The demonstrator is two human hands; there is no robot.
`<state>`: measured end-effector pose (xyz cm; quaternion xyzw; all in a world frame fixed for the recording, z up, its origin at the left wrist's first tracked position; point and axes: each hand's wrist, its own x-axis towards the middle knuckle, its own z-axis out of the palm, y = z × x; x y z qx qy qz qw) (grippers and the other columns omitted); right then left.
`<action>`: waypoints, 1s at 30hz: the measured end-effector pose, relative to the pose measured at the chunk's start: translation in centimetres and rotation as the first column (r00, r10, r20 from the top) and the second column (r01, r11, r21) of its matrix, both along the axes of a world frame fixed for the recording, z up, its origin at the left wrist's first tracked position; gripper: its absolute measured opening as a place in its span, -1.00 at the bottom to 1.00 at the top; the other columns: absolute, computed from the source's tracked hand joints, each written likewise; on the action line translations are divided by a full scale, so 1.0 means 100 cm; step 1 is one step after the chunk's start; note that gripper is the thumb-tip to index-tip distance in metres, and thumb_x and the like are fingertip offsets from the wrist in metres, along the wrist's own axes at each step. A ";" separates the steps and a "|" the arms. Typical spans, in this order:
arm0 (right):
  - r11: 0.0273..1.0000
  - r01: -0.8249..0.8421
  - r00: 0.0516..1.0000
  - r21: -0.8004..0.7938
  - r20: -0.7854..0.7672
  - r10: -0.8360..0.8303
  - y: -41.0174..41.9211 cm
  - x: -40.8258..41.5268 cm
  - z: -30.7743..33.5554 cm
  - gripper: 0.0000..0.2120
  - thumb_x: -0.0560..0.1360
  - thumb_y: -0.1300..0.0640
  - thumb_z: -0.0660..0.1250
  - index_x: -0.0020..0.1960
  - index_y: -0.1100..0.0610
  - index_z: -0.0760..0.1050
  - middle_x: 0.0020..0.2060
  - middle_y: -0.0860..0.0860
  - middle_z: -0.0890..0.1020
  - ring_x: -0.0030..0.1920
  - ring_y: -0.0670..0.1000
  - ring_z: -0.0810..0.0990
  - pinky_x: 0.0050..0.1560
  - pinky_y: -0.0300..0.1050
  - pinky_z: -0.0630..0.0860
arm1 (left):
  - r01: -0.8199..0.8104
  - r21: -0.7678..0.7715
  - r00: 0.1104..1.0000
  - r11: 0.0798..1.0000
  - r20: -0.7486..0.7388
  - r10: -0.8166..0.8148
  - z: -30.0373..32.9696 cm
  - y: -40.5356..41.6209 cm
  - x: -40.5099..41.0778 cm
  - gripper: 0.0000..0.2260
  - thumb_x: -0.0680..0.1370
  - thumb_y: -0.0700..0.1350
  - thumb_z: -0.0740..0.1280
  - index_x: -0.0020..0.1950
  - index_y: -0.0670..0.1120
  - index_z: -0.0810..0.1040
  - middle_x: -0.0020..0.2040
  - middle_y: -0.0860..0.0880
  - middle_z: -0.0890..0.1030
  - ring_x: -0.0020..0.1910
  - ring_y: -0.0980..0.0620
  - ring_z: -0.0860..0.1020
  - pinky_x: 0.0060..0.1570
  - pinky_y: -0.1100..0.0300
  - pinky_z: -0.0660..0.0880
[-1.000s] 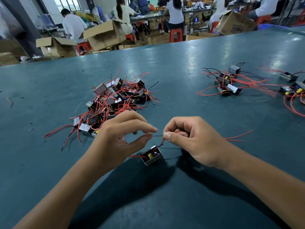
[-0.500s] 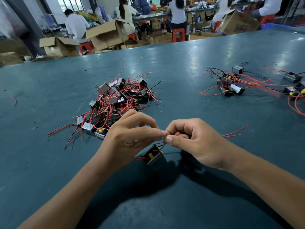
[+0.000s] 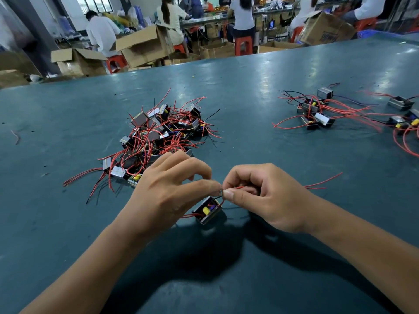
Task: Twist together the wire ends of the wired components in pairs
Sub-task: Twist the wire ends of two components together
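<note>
Your left hand (image 3: 167,191) and right hand (image 3: 267,196) meet fingertip to fingertip, each pinching the wire ends (image 3: 221,191) of one component (image 3: 207,210) lying on the table (image 3: 68,223) just below. Pile (image 3: 158,132) behind left hand; smaller group (image 3: 315,112) far right.

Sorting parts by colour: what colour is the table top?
Dark teal table top, clearest in the head view.

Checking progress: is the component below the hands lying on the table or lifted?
Lying: the component rests on the table.
</note>
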<state>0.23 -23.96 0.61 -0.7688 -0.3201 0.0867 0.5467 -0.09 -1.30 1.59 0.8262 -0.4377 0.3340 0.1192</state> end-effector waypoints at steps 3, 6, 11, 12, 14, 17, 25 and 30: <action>0.999 0.013 0.997 -0.034 0.080 -0.010 0.000 -0.002 -0.002 -0.90 0.56 0.10 0.33 -0.13 0.05 0.53 -0.50 -0.16 0.32 -0.46 -0.13 0.20 -0.40 -0.31 0.20 | 0.012 -0.003 0.999 1.000 -0.039 -0.012 0.001 -0.002 0.000 -0.75 0.64 -0.04 0.29 -0.07 -0.07 0.72 -0.14 -0.05 0.59 -0.23 -0.10 0.48 -0.23 -0.02 0.42; 0.999 0.036 0.987 -0.037 0.158 -0.030 0.001 -0.002 -0.002 -0.90 0.56 0.12 0.34 -0.13 0.07 0.52 -0.51 -0.16 0.33 -0.48 -0.13 0.22 -0.42 -0.34 0.19 | -0.012 -0.093 0.984 0.996 -0.178 -0.005 -0.001 -0.006 -0.001 -0.80 0.59 -0.04 0.36 -0.11 -0.10 0.70 -0.17 0.00 0.56 -0.21 -0.06 0.49 -0.19 0.01 0.43; 0.992 0.121 0.946 -0.028 0.305 -0.107 0.004 -0.004 -0.003 -0.90 0.55 0.25 0.37 -0.14 0.17 0.53 -0.52 -0.20 0.37 -0.51 -0.14 0.28 -0.42 -0.44 0.16 | -0.107 -0.368 0.742 0.924 -0.648 -0.172 -0.004 -0.011 -0.007 -0.89 0.57 -0.05 0.40 -0.16 0.06 0.61 -0.24 0.10 0.52 -0.26 0.11 0.47 -0.19 0.29 0.37; 0.990 0.137 0.937 -0.033 0.328 -0.119 0.005 -0.004 -0.003 -0.90 0.54 0.27 0.38 -0.15 0.18 0.53 -0.51 -0.22 0.38 -0.51 -0.15 0.31 -0.42 -0.45 0.17 | -0.151 -0.400 0.680 0.904 -0.706 -0.199 -0.005 -0.012 -0.008 -0.88 0.55 -0.03 0.41 -0.19 0.06 0.61 -0.27 0.09 0.52 -0.29 0.13 0.45 -0.22 0.30 0.36; 0.987 0.158 0.927 -0.036 0.351 -0.136 0.006 -0.004 -0.003 -0.90 0.54 0.28 0.38 -0.15 0.19 0.53 -0.50 -0.25 0.40 -0.49 -0.17 0.34 -0.41 -0.46 0.20 | -0.271 -0.462 0.555 0.845 -0.792 -0.255 -0.006 -0.017 -0.009 -0.80 0.50 0.05 0.42 -0.23 -0.05 0.62 -0.34 -0.09 0.50 -0.30 0.05 0.40 -0.25 0.18 0.31; 0.987 0.160 0.937 -0.022 0.319 -0.145 0.007 -0.004 -0.004 -0.89 0.55 0.25 0.37 -0.15 0.18 0.52 -0.51 -0.19 0.36 -0.50 -0.14 0.28 -0.41 -0.43 0.18 | -0.449 -0.489 0.416 0.748 -0.855 -0.310 -0.007 -0.027 -0.012 -0.76 0.45 -0.01 0.44 -0.31 -0.14 0.59 -0.42 -0.06 0.48 -0.34 0.08 0.34 -0.30 0.22 0.30; 0.982 0.183 0.972 0.056 0.138 -0.189 0.004 0.002 -0.009 -0.87 0.57 0.20 0.36 -0.16 0.13 0.52 -0.48 -0.13 0.30 -0.44 -0.12 0.21 -0.40 -0.27 0.18 | -0.267 -0.430 0.723 0.862 -0.681 -0.115 0.006 -0.011 -0.014 -0.90 0.51 -0.06 0.42 -0.08 -0.02 0.73 -0.20 0.03 0.65 -0.27 0.17 0.53 -0.22 0.41 0.37; 0.976 0.203 0.973 0.079 0.093 -0.210 0.003 0.005 -0.010 -0.88 0.57 0.21 0.36 -0.15 0.15 0.53 -0.51 -0.17 0.31 -0.44 -0.14 0.23 -0.39 -0.29 0.21 | -0.257 -0.433 0.643 0.864 -0.744 -0.182 0.005 -0.011 -0.016 -0.86 0.51 -0.05 0.42 -0.01 0.00 0.76 -0.17 0.02 0.66 -0.22 0.17 0.55 -0.22 0.41 0.41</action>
